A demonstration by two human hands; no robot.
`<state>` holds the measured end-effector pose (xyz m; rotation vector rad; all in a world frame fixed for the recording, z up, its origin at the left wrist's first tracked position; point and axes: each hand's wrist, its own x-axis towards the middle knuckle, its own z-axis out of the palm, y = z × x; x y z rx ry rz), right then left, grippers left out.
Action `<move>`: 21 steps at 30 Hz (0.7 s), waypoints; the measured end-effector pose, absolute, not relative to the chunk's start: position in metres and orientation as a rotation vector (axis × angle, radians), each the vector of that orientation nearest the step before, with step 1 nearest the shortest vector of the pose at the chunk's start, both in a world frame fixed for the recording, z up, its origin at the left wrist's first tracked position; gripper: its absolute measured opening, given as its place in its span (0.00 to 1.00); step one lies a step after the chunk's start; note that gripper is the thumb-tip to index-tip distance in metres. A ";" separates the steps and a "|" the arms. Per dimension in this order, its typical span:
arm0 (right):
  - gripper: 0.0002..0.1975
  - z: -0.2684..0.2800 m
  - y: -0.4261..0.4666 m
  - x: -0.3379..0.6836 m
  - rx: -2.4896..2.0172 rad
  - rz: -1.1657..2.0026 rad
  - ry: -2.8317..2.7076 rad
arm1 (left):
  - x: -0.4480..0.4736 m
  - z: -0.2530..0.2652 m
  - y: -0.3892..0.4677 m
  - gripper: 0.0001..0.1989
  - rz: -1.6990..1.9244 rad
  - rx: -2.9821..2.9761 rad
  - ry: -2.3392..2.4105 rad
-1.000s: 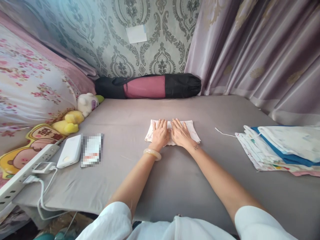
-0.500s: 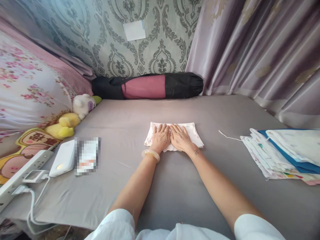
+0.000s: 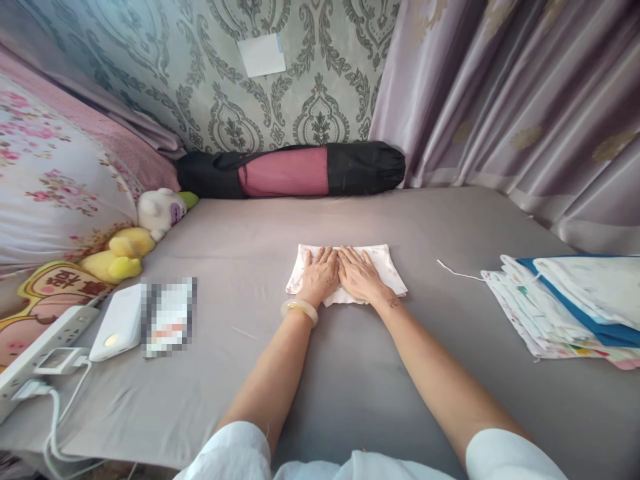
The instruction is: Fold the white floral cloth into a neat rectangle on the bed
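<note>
Flat, with fingers spread, left hand [image 3: 319, 275] and right hand [image 3: 361, 275] press the folded cloth [image 3: 385, 265].

We are in a home bedroom: a bed [image 3: 425, 220] under a grey sheet, a floral pillow [image 3: 55, 193] and plush toys [image 3: 135, 240] at its head, damask wallpaper [image 3: 300, 87], mauve curtains [image 3: 500, 100], and a stack of folded cloths [image 3: 565, 303].
</note>
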<state>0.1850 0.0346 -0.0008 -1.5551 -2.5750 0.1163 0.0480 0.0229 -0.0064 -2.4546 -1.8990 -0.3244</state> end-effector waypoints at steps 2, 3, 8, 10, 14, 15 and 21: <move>0.28 -0.003 0.036 0.185 -1.559 0.121 -2.579 | 0.048 -0.007 0.023 0.25 -0.322 -2.453 -1.908; 0.28 -0.003 0.036 0.185 -1.560 0.120 -2.578 | 0.048 -0.007 0.023 0.24 -0.323 -2.451 -1.914; 0.28 -0.001 0.033 0.186 -1.556 0.107 -2.562 | 0.048 -0.006 0.020 0.24 -0.362 -2.427 -1.912; 0.28 0.000 0.032 0.188 -1.579 0.078 -2.524 | 0.046 -0.006 0.019 0.24 -0.401 -2.368 -1.921; 0.28 0.001 0.030 0.192 -1.663 0.044 -2.449 | 0.041 -0.007 0.018 0.27 -0.412 -2.232 -1.992; 0.28 0.000 0.029 0.193 -1.683 0.057 -2.448 | 0.041 -0.007 0.018 0.27 -0.386 -2.234 -2.007; 0.28 -0.003 0.029 0.194 -1.720 0.067 -2.463 | 0.040 -0.008 0.019 0.29 -0.268 -2.280 -2.053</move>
